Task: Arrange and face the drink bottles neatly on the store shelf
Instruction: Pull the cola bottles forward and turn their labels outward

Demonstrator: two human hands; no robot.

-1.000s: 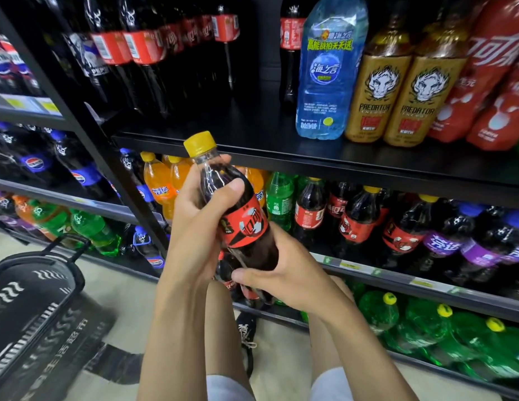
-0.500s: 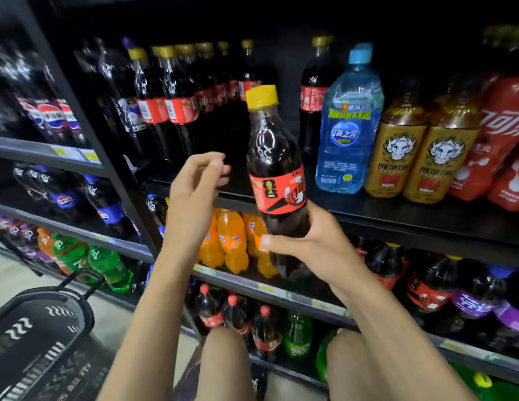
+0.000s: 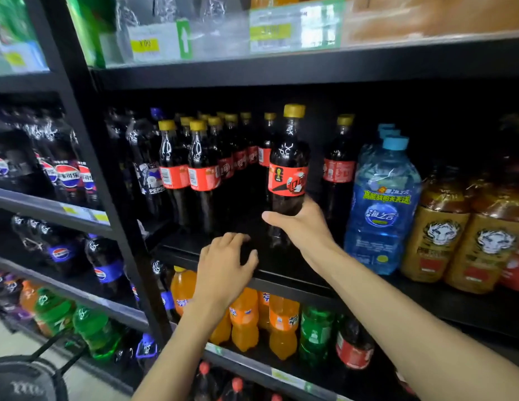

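A dark cola bottle (image 3: 288, 169) with a yellow cap and a red label stands upright over the black shelf (image 3: 281, 273), label facing me. My right hand (image 3: 303, 227) grips its lower body. Whether its base touches the shelf I cannot tell. My left hand (image 3: 225, 270) rests on the shelf's front edge with fingers spread, holding nothing. To the left stands a row of matching yellow-capped cola bottles (image 3: 188, 172). Another cola bottle (image 3: 339, 169) stands just right of the held one.
A large blue water bottle (image 3: 383, 209) and gold Predator bottles (image 3: 466, 235) fill the shelf's right side. Pepsi bottles (image 3: 67, 172) sit in the left bay. Orange and green soda bottles (image 3: 281, 322) line the shelf below. A black basket (image 3: 26, 380) is at bottom left.
My right hand lifted the cola bottle up from the lower shelf level into the gap on the cola shelf. My left hand let go of it and dropped to the shelf edge.
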